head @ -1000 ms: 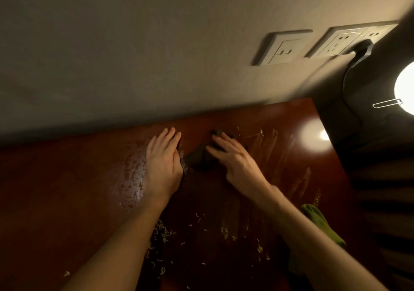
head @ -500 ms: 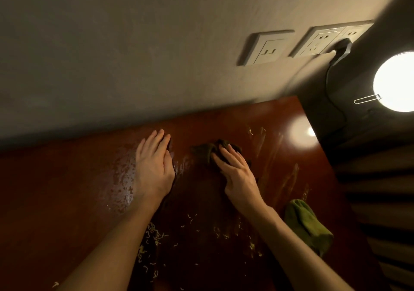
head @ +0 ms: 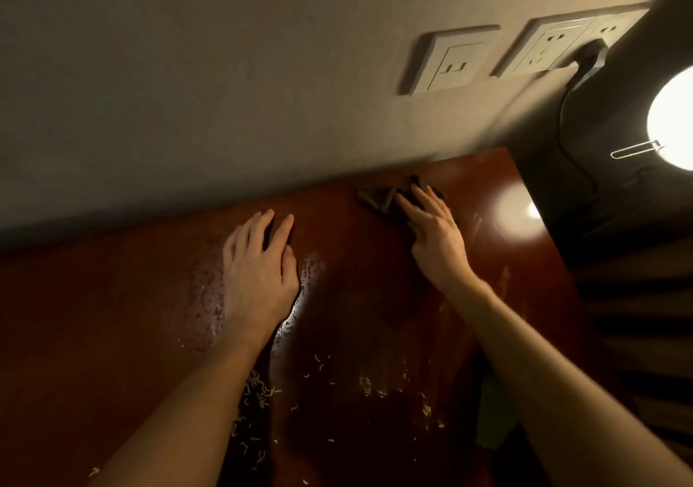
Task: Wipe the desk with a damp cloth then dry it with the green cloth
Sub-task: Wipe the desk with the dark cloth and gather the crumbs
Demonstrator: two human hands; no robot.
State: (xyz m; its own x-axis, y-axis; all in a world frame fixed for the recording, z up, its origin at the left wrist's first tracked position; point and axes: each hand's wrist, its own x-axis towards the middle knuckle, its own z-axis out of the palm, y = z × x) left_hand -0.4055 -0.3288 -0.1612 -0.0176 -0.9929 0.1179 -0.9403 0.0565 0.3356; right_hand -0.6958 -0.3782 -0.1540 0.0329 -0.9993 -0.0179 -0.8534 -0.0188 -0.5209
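I see my right hand (head: pixel 435 230) pressing flat, fingers spread, on the dark damp cloth (head: pixel 378 196) at the far edge of the bench (head: pixel 112 318), close against the wall (head: pixel 225 93); its grip is released, not clenched around the cloth. My left hand (head: pixel 257 273) lies open, palm down, on the wet patch (head: pixel 206 295). The green cloth (head: pixel 491 423) sits near the right edge, partly hidden under my right forearm. Pale crumbs (head: pixel 258 393) lie scattered nearer me.
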